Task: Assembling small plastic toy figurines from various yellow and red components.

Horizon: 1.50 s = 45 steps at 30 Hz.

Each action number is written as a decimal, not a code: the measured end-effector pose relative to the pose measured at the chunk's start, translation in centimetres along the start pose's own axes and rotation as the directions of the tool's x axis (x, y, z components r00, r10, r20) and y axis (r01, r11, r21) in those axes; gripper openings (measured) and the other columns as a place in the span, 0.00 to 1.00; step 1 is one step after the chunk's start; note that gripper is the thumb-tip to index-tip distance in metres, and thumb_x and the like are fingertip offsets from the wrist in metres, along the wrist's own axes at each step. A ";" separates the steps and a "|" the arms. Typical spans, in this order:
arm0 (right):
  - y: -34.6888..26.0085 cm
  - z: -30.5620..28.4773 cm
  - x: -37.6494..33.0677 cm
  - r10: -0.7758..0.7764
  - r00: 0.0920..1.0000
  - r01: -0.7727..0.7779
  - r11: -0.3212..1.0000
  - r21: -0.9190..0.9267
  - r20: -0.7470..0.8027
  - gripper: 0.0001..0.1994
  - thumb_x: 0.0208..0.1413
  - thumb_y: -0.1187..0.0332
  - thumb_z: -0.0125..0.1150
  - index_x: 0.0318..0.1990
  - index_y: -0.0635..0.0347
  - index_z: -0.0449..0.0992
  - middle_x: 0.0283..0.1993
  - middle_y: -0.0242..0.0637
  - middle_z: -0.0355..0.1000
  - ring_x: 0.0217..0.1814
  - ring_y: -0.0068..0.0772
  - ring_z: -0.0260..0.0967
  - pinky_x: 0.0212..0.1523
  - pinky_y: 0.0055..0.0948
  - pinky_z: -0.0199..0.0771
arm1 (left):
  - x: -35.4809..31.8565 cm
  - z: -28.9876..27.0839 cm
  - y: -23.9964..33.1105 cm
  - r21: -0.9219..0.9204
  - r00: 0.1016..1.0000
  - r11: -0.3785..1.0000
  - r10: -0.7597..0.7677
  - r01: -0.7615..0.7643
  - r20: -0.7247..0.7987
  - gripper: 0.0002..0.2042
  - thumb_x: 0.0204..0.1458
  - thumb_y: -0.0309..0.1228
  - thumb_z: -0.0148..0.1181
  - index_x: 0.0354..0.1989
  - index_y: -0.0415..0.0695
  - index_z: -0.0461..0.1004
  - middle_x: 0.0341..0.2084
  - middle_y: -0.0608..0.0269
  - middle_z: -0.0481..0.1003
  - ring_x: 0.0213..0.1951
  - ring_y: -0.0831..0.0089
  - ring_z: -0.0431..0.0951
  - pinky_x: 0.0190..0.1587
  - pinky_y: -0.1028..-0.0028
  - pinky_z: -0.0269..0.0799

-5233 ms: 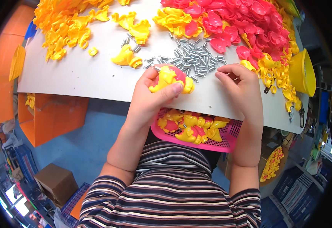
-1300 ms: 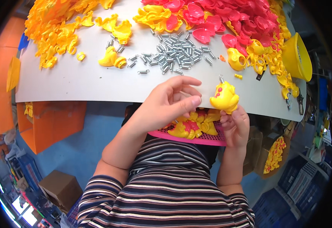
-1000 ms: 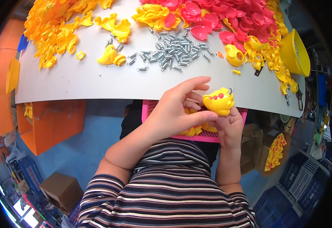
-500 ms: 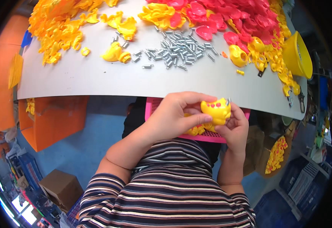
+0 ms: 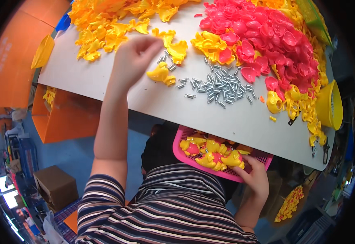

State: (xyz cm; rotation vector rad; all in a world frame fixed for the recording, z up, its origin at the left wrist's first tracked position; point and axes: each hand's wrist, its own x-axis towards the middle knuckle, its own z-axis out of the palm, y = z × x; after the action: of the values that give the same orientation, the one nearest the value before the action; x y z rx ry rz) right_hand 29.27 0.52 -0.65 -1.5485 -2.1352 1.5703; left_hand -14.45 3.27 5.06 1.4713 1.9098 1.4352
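My left hand (image 5: 136, 57) reaches over the table, smeared by motion, near loose yellow plastic shell pieces (image 5: 173, 48); whether it holds anything does not show. Low at the right, my right hand (image 5: 256, 175) has thumb and fingers closed on the edge of a yellow toy figure (image 5: 233, 160) at the pink basket. Several yellow figures with pink parts (image 5: 208, 147) lie in that basket (image 5: 176, 147), which sits against my lap below the table edge. A yellow assembled-looking piece (image 5: 159, 73) rests on the table below my left hand.
Small metal springs (image 5: 226, 85) are heaped mid-table. Behind them spread piles of yellow shells (image 5: 104, 24) and pink shells (image 5: 271, 40). A yellow bucket (image 5: 336, 105) stands at the right edge. An orange box (image 5: 65, 124) is below left; a brown carton (image 5: 55, 187) is on the floor.
Both hands were together on a yellow figure above the basket. My left hand has moved up and left over the table; my right has lowered with the figure. The view has also turned.
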 end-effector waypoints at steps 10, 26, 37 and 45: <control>-2.8 -4.7 -2.1 -0.168 0.960 0.169 0.985 -0.015 -0.223 0.21 0.48 0.78 0.65 0.52 0.70 0.74 0.42 0.41 0.78 0.41 0.28 0.75 0.46 0.25 0.74 | 17.9 3.5 -10.9 0.754 0.974 0.645 0.066 0.123 -0.216 0.20 0.43 0.41 0.65 0.42 0.41 0.81 0.34 0.55 0.82 0.36 0.63 0.83 0.42 0.69 0.77; -8.3 -4.6 9.5 -0.392 0.804 0.301 0.917 -0.263 -0.447 0.08 0.51 0.74 0.66 0.39 0.68 0.79 0.31 0.36 0.75 0.29 0.22 0.71 0.32 0.22 0.70 | -1.5 4.1 4.6 -0.394 0.904 0.897 -0.011 0.198 0.428 0.16 0.51 0.21 0.57 0.50 0.38 0.75 0.38 0.62 0.78 0.32 0.78 0.79 0.34 0.76 0.76; -9.1 -3.3 9.5 -0.423 0.807 0.375 0.906 -0.197 -0.412 0.05 0.53 0.77 0.63 0.37 0.68 0.76 0.32 0.35 0.74 0.31 0.22 0.71 0.32 0.22 0.70 | -8.4 11.7 5.4 -0.322 0.832 0.879 -0.135 0.352 0.539 0.14 0.54 0.22 0.56 0.50 0.37 0.75 0.35 0.63 0.76 0.35 0.82 0.76 0.39 0.80 0.73; -10.1 -1.2 4.6 -0.189 0.930 0.339 0.773 0.536 -0.316 0.05 0.57 0.80 0.58 0.40 0.69 0.75 0.34 0.38 0.76 0.32 0.19 0.72 0.34 0.18 0.73 | -9.7 13.7 7.1 -0.538 0.930 0.764 -0.238 0.357 0.279 0.10 0.59 0.25 0.55 0.46 0.34 0.68 0.28 0.55 0.72 0.34 0.69 0.77 0.31 0.74 0.73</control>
State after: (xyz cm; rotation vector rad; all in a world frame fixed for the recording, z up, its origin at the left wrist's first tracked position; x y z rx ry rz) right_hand 21.02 5.02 5.29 -1.1006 -1.4527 1.6170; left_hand 3.49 1.51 2.21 0.9214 1.3282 1.4735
